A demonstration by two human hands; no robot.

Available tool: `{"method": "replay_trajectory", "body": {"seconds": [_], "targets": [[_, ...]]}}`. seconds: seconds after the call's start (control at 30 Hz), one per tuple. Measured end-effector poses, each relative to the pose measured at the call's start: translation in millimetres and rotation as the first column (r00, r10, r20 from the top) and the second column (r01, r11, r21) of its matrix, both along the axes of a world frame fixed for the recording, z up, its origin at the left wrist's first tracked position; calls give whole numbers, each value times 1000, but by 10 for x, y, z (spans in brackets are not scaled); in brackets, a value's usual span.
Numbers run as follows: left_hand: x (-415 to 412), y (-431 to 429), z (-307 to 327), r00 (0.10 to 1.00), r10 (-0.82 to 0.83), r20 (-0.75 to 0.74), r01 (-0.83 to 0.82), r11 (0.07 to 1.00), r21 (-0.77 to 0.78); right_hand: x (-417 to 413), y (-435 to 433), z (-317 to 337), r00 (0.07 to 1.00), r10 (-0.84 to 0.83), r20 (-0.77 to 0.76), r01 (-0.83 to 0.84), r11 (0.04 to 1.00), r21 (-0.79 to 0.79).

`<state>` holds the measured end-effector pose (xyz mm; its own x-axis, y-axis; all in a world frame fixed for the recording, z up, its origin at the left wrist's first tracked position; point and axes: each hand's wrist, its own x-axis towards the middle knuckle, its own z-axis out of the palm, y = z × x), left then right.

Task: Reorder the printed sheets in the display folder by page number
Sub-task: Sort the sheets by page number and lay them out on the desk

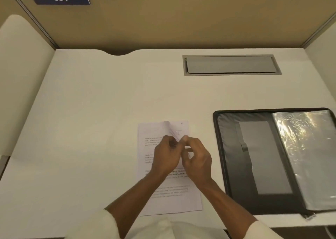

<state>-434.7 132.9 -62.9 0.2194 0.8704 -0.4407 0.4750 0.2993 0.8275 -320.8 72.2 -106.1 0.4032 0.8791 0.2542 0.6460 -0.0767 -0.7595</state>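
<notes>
On desk [91,111], left hand [166,157], right hand [197,158] fingers [185,138] pinch curled printed sheets [171,200]; display folder [232,166] open alongside.

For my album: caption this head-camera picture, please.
Left hand and right hand pinch a page corner of the printed sheets beside the open display folder.

A: Finish of the worktop [91,111]?
B: Smooth, matt, off-white; laminate by its look.
A: The printed sheets [172,200]?
B: Thin white paper, matt.
A: The display folder [241,198]?
B: Black matt cover; clear plastic pockets [312,148], glossy and wrinkled.
A: The cable flap [229,64] and back panel [181,20]?
B: Flap grey, matt. Panel tan, cloth-like.
</notes>
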Motion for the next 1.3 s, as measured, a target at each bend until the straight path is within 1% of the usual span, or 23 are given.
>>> {"method": "replay_trajectory", "body": {"seconds": [0.03,0.13,0.17,0.23,0.27,0.33,0.4,0.47,0.5,0.57,0.67,0.77,0.8,0.9,1.03,1.1,1.17,1.23,1.3], "targets": [[46,6,-29,999,38,13,-38,999,-13,-26,-26,-18,999,24,25,-24,1000,4],[52,24,-143,987,145,-67,-139,987,83,-29,-100,-78,998,48,26,-49,999,13],[35,21,-181,982,175,-69,-170,982,77,3,-114,-96,998,52,23,-52,999,14],[2,30,-184,975,220,2,-220,975,-8,96,-113,-123,995,88,55,-89,996,13],[-9,46,-161,972,231,33,-230,972,-45,139,-103,-129,990,116,76,-117,993,9],[-11,72,-148,978,202,49,-199,978,-58,192,-80,-119,982,162,102,-163,987,6],[25,73,-153,987,161,-3,-161,986,-35,213,-62,-109,976,191,108,-194,981,25],[69,80,-218,984,174,-35,-175,984,-20,207,-60,-108,971,224,78,-228,973,47],[79,89,-254,979,198,-43,-199,980,-19,195,-65,-111,970,237,46,-239,969,54],[76,105,-313,964,264,-45,-266,963,-47,164,-80,-110,974,212,-80,-210,977,31],[30,119,-357,919,395,17,-390,912,-125,130,-55,-48,953,49,-298,-78,993,-87],[24,110,-323,887,458,66,-443,881,-168,158,34,13,886,-62,-460,-36,979,-202],[32,101,-311,883,464,78,-446,878,-175,177,72,19,868,-86,-488,-35,971,-235],[31,78,-322,878,470,88,-452,875,-173,234,170,37,852,-118,-510,-50,952,-303],[-4,34,-355,868,496,33,-493,867,-71,306,231,-21,836,-170,-522,-21,940,-340],[-28,-6,-347,865,498,52,-499,866,8,331,235,-44,825,-189,-533,-9,938,-345],[-71,-28,-370,889,450,90,-459,875,156,329,231,-38,794,-213,-569,0,937,-350],[-117,-35,-425,918,388,87,-396,869,296,315,222,-10,778,-231,-583,25,940,-339],[-111,-39,-432,934,348,83,-353,864,360,300,213,1,789,-217,-575,36,950,-310]]}}
